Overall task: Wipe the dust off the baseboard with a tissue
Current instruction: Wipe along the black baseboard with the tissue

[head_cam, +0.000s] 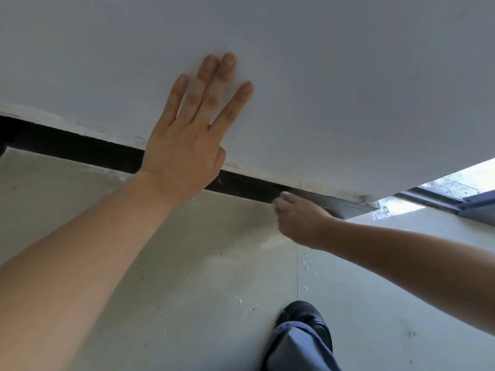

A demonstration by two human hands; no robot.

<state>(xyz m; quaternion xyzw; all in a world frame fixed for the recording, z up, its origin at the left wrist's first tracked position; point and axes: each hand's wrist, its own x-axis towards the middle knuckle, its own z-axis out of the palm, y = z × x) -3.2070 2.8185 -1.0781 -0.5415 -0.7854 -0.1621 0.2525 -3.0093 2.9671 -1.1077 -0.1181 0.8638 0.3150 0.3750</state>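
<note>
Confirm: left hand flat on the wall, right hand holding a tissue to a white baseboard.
Wrong colour: the head view shows the baseboard is black. The rest stands: left hand flat on the wall, right hand holding a tissue to the baseboard.

**Inspector:** Any legible text, labels, brands, numbers or signs?

**Assistant:** None can be read. One candidate only: a dark printed mark (382,211) on the sunlit surface at the foot of the window frame (439,200), just past the right end of the baseboard (80,148).

**Inspector:** Characters identified?

**Assistant:** No. It is small and blurred. The shapes look like lettering or a logo, but no single letter or digit can be confirmed.

**Inspector:** Is it a sticker or printed straight on the surface?

**Assistant:** Cannot tell.
</note>
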